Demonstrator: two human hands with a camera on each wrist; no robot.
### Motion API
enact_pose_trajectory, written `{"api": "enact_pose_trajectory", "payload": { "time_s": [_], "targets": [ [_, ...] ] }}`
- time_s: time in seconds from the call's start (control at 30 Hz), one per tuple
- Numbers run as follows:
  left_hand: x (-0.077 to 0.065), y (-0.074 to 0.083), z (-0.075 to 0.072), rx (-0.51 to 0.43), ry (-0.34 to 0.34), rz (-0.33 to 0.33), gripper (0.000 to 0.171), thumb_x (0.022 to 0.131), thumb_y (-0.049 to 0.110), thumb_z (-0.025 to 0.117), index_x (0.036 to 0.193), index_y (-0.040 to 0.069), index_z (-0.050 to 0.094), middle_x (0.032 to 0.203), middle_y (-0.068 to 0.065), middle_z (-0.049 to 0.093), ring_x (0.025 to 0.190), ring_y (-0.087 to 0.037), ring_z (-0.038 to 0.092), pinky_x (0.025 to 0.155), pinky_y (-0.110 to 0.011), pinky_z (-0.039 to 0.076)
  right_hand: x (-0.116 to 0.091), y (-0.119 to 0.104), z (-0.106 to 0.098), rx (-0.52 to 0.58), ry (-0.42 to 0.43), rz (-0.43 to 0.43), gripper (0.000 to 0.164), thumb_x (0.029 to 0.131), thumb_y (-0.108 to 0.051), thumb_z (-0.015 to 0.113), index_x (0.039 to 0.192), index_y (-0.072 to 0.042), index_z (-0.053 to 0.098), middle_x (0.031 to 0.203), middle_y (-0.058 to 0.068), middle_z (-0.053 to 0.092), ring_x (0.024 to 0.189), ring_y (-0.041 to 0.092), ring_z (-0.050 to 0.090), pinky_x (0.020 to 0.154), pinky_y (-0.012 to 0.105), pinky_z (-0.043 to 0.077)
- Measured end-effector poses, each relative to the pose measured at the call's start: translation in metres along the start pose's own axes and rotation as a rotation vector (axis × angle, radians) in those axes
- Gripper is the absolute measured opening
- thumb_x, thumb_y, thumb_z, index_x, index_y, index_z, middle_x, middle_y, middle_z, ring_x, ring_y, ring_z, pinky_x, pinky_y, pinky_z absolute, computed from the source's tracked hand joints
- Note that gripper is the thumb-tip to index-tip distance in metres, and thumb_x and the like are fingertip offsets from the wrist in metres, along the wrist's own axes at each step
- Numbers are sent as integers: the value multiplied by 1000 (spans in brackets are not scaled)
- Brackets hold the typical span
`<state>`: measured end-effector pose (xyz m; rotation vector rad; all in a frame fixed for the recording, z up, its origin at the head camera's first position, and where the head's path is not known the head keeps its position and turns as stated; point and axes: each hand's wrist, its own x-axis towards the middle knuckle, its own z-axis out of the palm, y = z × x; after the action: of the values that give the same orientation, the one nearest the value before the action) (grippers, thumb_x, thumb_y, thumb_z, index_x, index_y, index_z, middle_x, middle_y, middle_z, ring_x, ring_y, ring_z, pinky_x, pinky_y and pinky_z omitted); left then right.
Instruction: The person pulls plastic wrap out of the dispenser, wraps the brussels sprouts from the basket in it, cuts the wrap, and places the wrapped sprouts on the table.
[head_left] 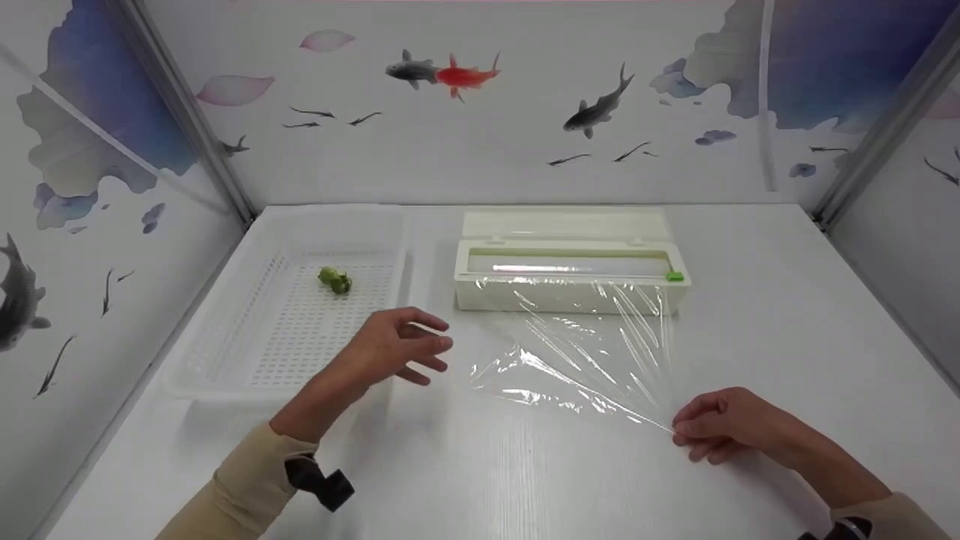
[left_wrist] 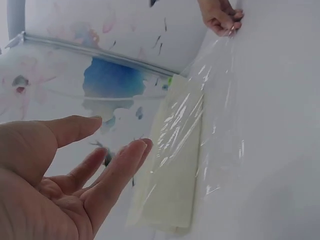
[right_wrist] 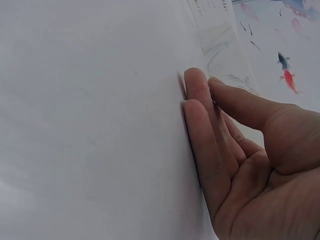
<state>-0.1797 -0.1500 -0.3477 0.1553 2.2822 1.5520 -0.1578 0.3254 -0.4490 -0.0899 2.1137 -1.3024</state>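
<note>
A sheet of clear plastic wrap (head_left: 570, 352) runs out over the front of a cream wrap dispenser box (head_left: 570, 295), whose lid (head_left: 562, 223) is tipped back. At the sheet's near right corner, my right hand (head_left: 739, 424) pinches the film between thumb and fingers, drawing creases toward that point. My left hand (head_left: 397, 345) hovers left of the sheet, fingers apart and loosely bent, holding nothing. In the left wrist view that hand (left_wrist: 75, 185) is also empty, with a gap between thumb and fingers. A green slider (head_left: 675, 277) sits at the box's right front edge.
To the left stands a white perforated plastic basket (head_left: 225, 330) with small green vegetable pieces (head_left: 335, 280) in it. Printed wall panels (head_left: 495, 165) with fish enclose the white table (head_left: 510, 480) at the back and sides.
</note>
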Motion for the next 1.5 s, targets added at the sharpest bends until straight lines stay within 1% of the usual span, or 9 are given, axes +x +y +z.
{"api": "enact_pose_trajectory", "payload": {
  "time_s": [0.27,0.4,0.53,0.8,1.03,1.17,1.27,1.4,1.5],
  "targets": [
    [21,22,-39,47,122,66,46,95,29,69,133,5,58,131,-19,66,103,-28,74,82,-38,64,0,1,0,-5,8,5,36,94,-30,70,115,0,68,97,5,77,80,17,74,71,27,62],
    [37,23,-55,39,182,58,46,96,29,67,135,7,57,133,-16,65,106,-28,73,83,-36,63,1,1,0,-16,15,16,37,94,-31,70,115,0,68,98,5,77,81,17,74,71,27,62],
    [52,20,-70,10,214,57,48,97,30,67,136,6,57,135,-16,64,109,-28,72,84,-35,63,1,3,0,-17,14,18,38,94,-30,70,116,0,68,99,6,77,82,18,74,71,27,62],
    [78,10,-97,-74,271,107,51,96,30,69,138,7,56,137,-16,61,105,-19,72,83,-32,63,0,6,0,7,2,15,37,94,-29,69,116,0,68,99,5,77,82,17,74,71,27,62],
    [90,5,-116,-141,343,133,55,97,31,67,144,9,51,139,-15,58,107,-16,70,84,-29,62,0,7,-1,22,-5,13,36,94,-28,70,116,0,68,99,5,77,82,16,74,71,27,62],
    [96,-3,-125,-183,363,131,56,96,31,67,146,10,49,133,-9,61,107,-14,69,84,-27,62,0,6,-1,24,-3,16,36,94,-29,70,116,0,68,99,5,77,82,16,74,71,27,62],
    [99,-9,-132,-270,400,144,55,95,26,69,145,9,50,120,-1,64,101,-10,69,81,-25,62,1,5,-1,21,0,19,37,94,-29,70,116,0,68,99,5,77,82,16,74,71,27,62],
    [102,-14,-139,-413,469,206,53,94,21,72,142,8,53,111,3,66,98,-10,69,79,-24,62,2,5,-1,16,5,24,37,93,-29,71,116,-1,68,99,5,77,81,16,74,71,27,62],
    [103,-16,-144,-443,500,250,53,93,20,72,141,7,54,112,4,65,101,-11,68,79,-24,62,2,5,-2,14,9,28,37,93,-29,71,116,0,68,99,5,77,81,16,74,71,27,62]
  ]
}}
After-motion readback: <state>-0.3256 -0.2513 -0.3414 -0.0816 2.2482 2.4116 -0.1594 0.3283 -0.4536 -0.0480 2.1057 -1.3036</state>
